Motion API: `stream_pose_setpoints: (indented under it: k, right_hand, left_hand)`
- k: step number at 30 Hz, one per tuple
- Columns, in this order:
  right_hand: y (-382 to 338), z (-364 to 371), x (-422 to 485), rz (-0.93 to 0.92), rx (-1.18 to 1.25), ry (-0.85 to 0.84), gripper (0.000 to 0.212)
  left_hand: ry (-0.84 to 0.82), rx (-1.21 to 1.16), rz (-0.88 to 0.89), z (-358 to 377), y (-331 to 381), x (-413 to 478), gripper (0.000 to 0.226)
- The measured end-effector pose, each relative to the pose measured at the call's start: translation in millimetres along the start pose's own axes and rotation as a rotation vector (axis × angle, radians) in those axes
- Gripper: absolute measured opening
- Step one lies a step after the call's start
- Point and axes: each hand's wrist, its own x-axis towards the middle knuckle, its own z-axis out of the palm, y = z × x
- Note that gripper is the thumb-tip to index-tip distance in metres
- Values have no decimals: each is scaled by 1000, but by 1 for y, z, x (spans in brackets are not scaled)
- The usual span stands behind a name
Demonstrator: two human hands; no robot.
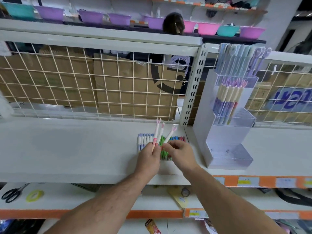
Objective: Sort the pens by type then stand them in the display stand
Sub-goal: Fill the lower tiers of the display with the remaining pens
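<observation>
The left hand (148, 156) pinches two pink-tipped pens (156, 130) upright. The right hand (180, 154) pinches a third pen (169, 135), tilted toward one o'clock. Beneath them, the loose pens (145, 137) lie in a row on the white shelf (67, 149). The display stand (202, 107) sits at three o'clock, partly filled.

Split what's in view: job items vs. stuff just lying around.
Job:
- pink-topped pens, held by the left hand and right hand
- loose pens lying on the shelf
- display stand, upper tiers holding pens

Lying about:
- scissors
- yellow tape roll
- coloured bowls up top
- cardboard boxes behind
</observation>
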Motion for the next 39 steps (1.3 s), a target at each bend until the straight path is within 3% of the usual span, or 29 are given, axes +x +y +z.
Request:
stream_pose_setpoints:
  k: [3,9,13,17,25,31,35,39]
  right_hand:
    - [-7,-22,0,6,38,36,26]
    - [-14,-82,1,-18,27,88,22]
    - [-14,-130,3,-84,14,97,3]
    - [-11,-179,11,-125,55,56,17]
    - [-3,-250,33,-121,-12,-21,14]
    - [-12,-272,52,-168,-88,-16,20]
    - [-31,-283,71,-185,-72,34,7]
    - [-59,-290,89,-210,-65,60,8]
  left_hand:
    - [-29,-5,37,19,14,-4,23]
    - [-177,-241,50,68,47,-10,15]
    - [-213,-254,67,114,69,-17,19]
    - [-203,-295,62,161,88,-26,21]
    - [-121,-318,69,228,117,-28,21]
    - [-34,-274,16,233,116,-17,24]
    - [-26,-301,-32,226,113,-7,28]
    - [-56,-338,-52,224,105,-2,25]
